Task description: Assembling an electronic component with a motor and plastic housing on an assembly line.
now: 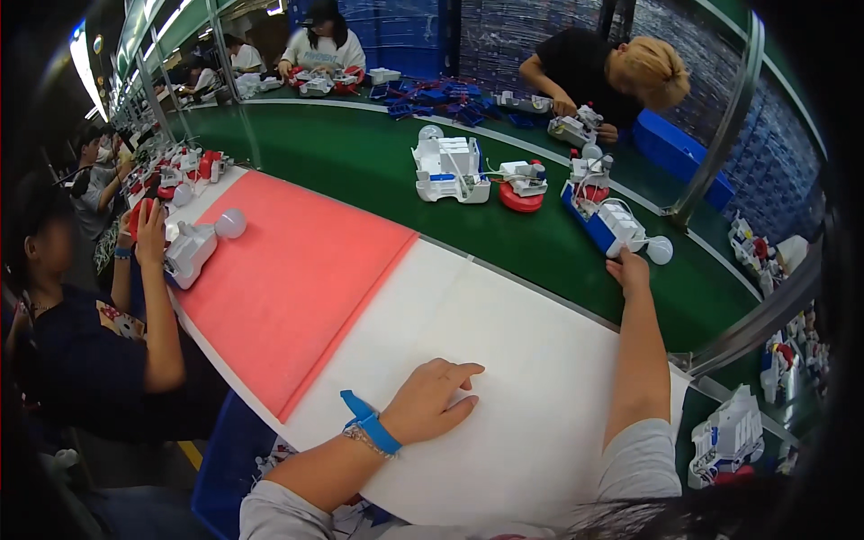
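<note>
Right hand (633, 270) is touching the near end of a blue-and-white plastic assembly (601, 220) with a round white bulb (660, 250), which is lying on the green belt (342, 144) beyond the flat white worktable (540, 360); whether it is gripping, cannot tell. Left hand (430, 400), grasping nothing, is extending loosely bent fingers over the worktable. Coral-red sheet (297, 279) is covering the worktable's left.

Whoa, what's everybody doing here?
The person's right hand reaches over the green belt, fingers at the near end of a blue-and-white unit with a round bulb; whether it's gripped is hard to tell. The left hand is empty over the white tabletop. At the left, a co-worker handles a white unit by the pink sheet. Across the belt, another person bends over another unit.
</note>
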### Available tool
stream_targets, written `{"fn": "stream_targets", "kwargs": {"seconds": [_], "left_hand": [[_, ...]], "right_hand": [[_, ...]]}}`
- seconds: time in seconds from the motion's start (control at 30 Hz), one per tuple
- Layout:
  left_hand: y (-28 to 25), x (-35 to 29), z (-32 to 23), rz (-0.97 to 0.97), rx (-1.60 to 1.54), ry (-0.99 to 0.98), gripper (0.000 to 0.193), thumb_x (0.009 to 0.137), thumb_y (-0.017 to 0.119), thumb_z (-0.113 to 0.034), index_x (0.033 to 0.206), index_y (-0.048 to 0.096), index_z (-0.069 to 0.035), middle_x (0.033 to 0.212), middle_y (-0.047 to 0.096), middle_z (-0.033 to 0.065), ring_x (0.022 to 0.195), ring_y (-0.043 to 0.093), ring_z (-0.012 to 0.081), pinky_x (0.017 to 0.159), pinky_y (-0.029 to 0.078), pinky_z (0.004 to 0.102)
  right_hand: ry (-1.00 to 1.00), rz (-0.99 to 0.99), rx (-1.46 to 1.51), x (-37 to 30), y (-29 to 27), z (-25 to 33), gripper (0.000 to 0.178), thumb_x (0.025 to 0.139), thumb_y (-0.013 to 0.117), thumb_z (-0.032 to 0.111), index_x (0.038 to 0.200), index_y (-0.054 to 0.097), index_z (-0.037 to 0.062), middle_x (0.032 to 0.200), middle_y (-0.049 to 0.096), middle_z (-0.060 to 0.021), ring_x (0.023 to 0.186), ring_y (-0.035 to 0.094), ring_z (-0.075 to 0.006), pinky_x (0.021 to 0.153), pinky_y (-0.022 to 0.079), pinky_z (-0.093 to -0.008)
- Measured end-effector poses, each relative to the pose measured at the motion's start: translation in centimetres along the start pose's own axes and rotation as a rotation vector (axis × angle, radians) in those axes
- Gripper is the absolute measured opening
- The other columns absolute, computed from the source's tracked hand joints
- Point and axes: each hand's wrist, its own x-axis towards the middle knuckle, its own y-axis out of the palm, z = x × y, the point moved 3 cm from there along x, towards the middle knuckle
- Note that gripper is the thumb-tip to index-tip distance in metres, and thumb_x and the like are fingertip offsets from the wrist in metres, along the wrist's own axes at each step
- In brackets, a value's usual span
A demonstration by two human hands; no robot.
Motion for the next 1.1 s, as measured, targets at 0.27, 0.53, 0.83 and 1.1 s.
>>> {"fn": "stream_targets", "kwargs": {"seconds": [0.27,0.53,0.83,1.1], "left_hand": [[0.4,-0.1,0.4,0.012,0.0,0.002,0.036,0.079,0.059,-0.014,0.114,0.052,-0.006,0.091,0.059,0.0075,0.087,0.051,0.0263,0.08,0.041,0.0365],[0.6,-0.5,0.4,0.027,-0.008,0.09,0.03,0.079,0.057,-0.013,0.107,0.055,-0.004,0.086,0.06,0.0088,0.085,0.053,0.0261,0.078,0.041,0.0367],[0.6,-0.2,0.9,-0.014,-0.023,0.181,0.026,0.077,0.056,-0.009,0.102,0.056,-0.004,0.078,0.056,0.0097,0.08,0.051,0.0269,0.074,0.039,0.0363],[0.5,0.2,1.0,0.013,-0.033,0.144,0.022,0.078,0.056,-0.009,0.1,0.058,-0.003,0.081,0.059,0.0098,0.079,0.054,0.0261,0.074,0.042,0.0368]], "right_hand": [[-1.152,-0.211,-0.639,-10.0,5.0,2.9,0.023,0.073,0.06,0.004,0.096,0.056,0.0028,0.102,0.053,-0.015,0.099,0.051,-0.0312,0.09,0.039,-0.0385],[-0.962,0.59,-0.87,-16.1,23.6,-1.8,0.04,0.082,0.058,0.024,0.115,0.052,0.003,0.13,0.044,-0.0146,0.121,0.04,-0.0304,0.1,0.032,-0.0385],[-0.85,0.181,-0.983,-11.7,29.7,-3.4,0.048,0.075,0.067,0.03,0.113,0.05,0.0056,0.107,0.056,-0.0131,0.104,0.05,-0.0301,0.085,0.04,-0.044],[-0.93,0.191,-0.549,-15.1,20.5,-0.9,0.028,0.079,0.06,0.011,0.103,0.051,-0.0005,0.103,0.055,-0.0182,0.097,0.052,-0.0335,0.084,0.042,-0.0371]]}}
